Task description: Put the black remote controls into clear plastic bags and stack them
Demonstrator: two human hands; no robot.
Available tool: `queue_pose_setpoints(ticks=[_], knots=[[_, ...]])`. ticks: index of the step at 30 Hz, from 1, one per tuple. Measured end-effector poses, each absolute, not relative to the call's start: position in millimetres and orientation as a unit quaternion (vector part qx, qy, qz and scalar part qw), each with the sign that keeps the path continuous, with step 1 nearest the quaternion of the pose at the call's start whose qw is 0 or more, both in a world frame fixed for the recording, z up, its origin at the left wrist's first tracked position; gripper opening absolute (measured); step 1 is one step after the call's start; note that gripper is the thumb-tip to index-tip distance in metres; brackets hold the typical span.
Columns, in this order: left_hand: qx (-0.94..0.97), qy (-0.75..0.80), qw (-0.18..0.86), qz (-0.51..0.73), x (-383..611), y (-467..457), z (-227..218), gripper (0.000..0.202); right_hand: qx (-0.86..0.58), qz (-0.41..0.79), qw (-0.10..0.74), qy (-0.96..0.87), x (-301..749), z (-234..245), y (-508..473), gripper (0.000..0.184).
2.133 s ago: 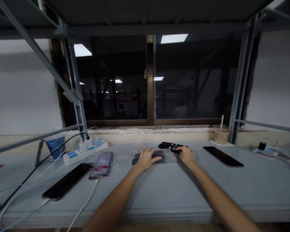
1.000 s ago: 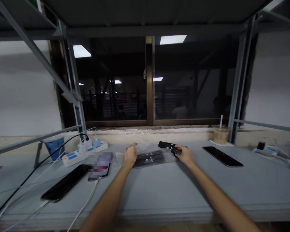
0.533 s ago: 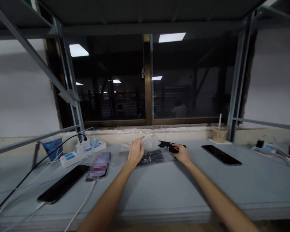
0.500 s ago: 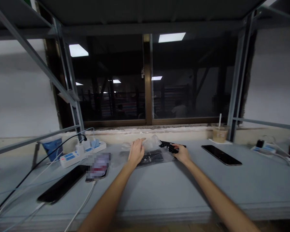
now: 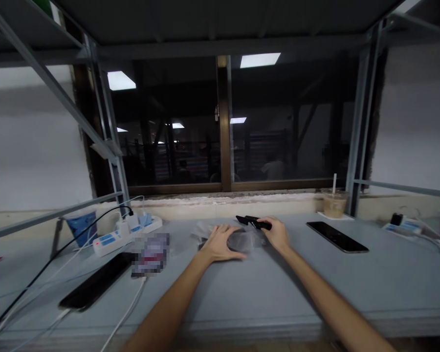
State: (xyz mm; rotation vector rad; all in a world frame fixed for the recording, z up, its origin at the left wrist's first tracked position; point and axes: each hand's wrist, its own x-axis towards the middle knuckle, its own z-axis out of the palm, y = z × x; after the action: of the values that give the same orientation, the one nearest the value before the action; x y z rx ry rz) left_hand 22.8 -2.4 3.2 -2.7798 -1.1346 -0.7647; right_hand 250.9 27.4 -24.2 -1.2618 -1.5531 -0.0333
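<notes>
My left hand (image 5: 222, 244) lies over a crumpled clear plastic bag (image 5: 247, 239), thumb spread well away from the fingers. It touches the bag and covers much of it; whatever is inside is hard to make out. In my right hand (image 5: 277, 234) is a long, thin black piece (image 5: 254, 222), pinched near its right end. The piece has a notched outline and points left, just above and behind the bag. Its exact kind cannot be told.
To the left are a dark phone (image 5: 97, 281), a second phone (image 5: 150, 256) on a white cable and a power strip (image 5: 126, 234) with plugs. At the right lie another phone (image 5: 337, 237) and an iced drink cup (image 5: 334, 203). Metal posts frame the table.
My left hand has moved right and opened wider, and the bag is pressed down and bunched smaller. My right hand still holds the black piece, which has shifted slightly left.
</notes>
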Motion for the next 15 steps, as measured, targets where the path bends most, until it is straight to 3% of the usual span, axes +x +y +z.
queue_pose_setpoints(ticks=[4, 10, 15], knots=[[-0.904, -0.349, 0.042, -0.242, 28.3, -4.4, 3.1, 0.076, -0.445, -0.043, 0.578, -0.682, 246.6, -16.5, 24.4, 0.032], [-0.896, -0.358, 0.086, -0.248, 33.0, -2.5, 7.4, 0.028, -0.379, -0.056, 0.615, -0.690, 236.9, -4.1, 14.2, 0.028], [-0.858, -0.408, 0.125, -0.286, 28.4, 5.2, 11.3, 0.023, -0.368, -0.062, 0.688, -0.623, 234.2, 6.5, 4.3, 0.023]])
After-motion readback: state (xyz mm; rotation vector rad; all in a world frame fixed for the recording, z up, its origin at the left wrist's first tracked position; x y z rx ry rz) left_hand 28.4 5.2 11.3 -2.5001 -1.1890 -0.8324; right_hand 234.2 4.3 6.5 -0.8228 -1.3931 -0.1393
